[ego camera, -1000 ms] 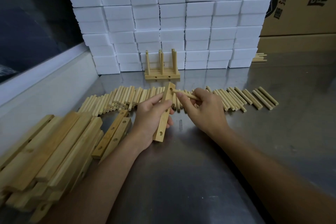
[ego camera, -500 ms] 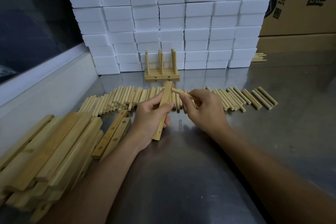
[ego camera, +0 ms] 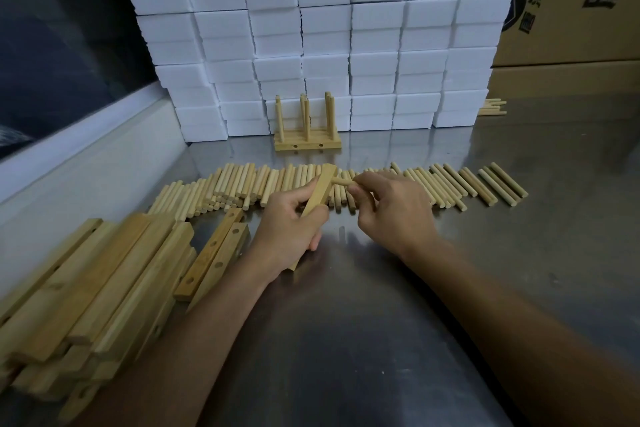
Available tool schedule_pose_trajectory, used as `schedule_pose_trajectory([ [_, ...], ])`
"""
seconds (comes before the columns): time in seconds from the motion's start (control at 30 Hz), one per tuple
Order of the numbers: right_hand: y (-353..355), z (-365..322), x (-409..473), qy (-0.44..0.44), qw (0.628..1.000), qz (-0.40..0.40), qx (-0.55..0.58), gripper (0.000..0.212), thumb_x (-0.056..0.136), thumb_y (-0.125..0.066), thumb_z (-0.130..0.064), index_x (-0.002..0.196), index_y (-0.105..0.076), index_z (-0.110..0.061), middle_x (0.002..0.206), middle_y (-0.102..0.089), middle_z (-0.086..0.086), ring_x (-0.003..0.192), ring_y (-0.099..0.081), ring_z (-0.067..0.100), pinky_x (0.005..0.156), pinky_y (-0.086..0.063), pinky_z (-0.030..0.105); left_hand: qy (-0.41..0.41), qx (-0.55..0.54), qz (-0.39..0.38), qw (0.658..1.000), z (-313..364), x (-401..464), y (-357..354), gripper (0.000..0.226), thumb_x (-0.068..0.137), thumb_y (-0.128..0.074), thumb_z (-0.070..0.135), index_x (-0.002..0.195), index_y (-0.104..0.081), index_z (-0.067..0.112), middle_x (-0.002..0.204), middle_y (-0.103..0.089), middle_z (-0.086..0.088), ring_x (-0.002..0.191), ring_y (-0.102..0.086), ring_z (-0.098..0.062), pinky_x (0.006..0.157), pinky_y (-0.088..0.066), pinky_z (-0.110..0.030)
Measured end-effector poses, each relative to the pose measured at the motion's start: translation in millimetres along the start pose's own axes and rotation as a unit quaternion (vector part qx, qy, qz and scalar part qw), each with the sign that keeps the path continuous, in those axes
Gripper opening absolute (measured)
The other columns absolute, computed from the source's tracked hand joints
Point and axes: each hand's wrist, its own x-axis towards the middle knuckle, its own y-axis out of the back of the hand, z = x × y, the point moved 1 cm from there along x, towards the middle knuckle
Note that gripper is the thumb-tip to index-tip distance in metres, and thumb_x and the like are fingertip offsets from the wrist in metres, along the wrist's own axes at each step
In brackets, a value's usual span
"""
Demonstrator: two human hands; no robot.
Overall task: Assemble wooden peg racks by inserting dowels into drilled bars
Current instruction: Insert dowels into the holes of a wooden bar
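Observation:
My left hand (ego camera: 289,232) grips a drilled wooden bar (ego camera: 320,189), held tilted with its upper end away from me; its lower end is hidden behind the hand. My right hand (ego camera: 391,215) pinches a short dowel (ego camera: 341,181) whose tip sits against the bar's upper right side, at a hole. A long row of loose dowels (ego camera: 242,184) lies across the steel table (ego camera: 346,322) behind both hands. A finished peg rack (ego camera: 307,135) with upright dowels stands farther back.
A heap of drilled bars (ego camera: 86,295) fills the near left, with two more bars (ego camera: 211,253) beside my left wrist. White foam blocks (ego camera: 329,28) are stacked at the back, cardboard boxes (ego camera: 571,10) at back right, and a few dowels (ego camera: 491,107) lie by them.
The bar has turned so its drilled face points away from me and rose slightly. The dowel has gone further into the bar's upper hole, and my right hand moved closer to it.

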Motion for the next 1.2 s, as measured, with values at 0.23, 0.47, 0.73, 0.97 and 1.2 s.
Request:
schedule_pose_trajectory([
  [0.23,-4,-5,-2,-0.042,0.998,-0.045,0.012,0.031,0.097,-0.055,-0.033,0.079,-0.067,-0.012,0.064,-0.062,0.006,0.062,-0.056,0.028,0.057,-0.046,0.040,-0.026,0.043,0.003,0.999,-4,0,8,0.050,0.090,-0.058,0.005,0.136,-0.059,0.023,0.057,-0.057,-0.010,0.041,-0.047,-0.014,0.046,-0.044,-0.028],
  [0.47,-5,-9,-2,-0.104,0.984,-0.072,0.124,0.033,0.099,-0.055,-0.029,0.074,-0.067,-0.012,0.062,-0.060,0.004,0.061,-0.054,0.023,0.056,-0.044,0.036,-0.028,0.097,0.006,0.995,-7,1,11,0.051,0.090,-0.060,0.013,0.139,-0.056,0.026,0.058,-0.058,0.004,0.046,-0.045,-0.012,0.048,-0.042,-0.032],
  [0.73,-5,-23,0,0.024,0.990,-0.065,-0.122,0.009,0.090,-0.058,-0.022,0.094,-0.065,-0.018,0.084,-0.060,-0.002,0.064,-0.055,0.023,0.047,-0.034,0.029,-0.006,0.090,0.001,0.996,-4,1,14,0.043,0.089,-0.060,0.014,0.129,-0.066,0.026,0.052,-0.052,0.006,0.039,-0.044,-0.013,0.042,-0.041,-0.026],
  [0.97,-4,-23,1,-0.066,0.996,-0.059,0.009,0.016,0.091,-0.058,-0.014,0.078,-0.067,-0.013,0.062,-0.054,-0.004,0.059,-0.049,0.019,0.051,-0.036,0.031,-0.027,0.124,0.002,0.992,-4,-1,13,0.055,0.080,-0.057,0.032,0.135,-0.061,0.029,0.073,-0.067,-0.010,0.053,-0.047,-0.015,0.048,-0.046,-0.045],
  [1.2,-6,-15,6,-0.242,0.913,-0.132,0.299,0.034,0.099,-0.053,-0.016,0.071,-0.071,-0.023,0.048,-0.050,-0.008,0.049,-0.042,0.008,0.051,-0.038,0.020,-0.086,0.167,0.000,0.982,0,-2,15,0.051,0.084,-0.059,0.024,0.135,-0.059,0.029,0.079,-0.068,-0.011,0.069,-0.061,-0.033,0.061,-0.054,-0.050],
])
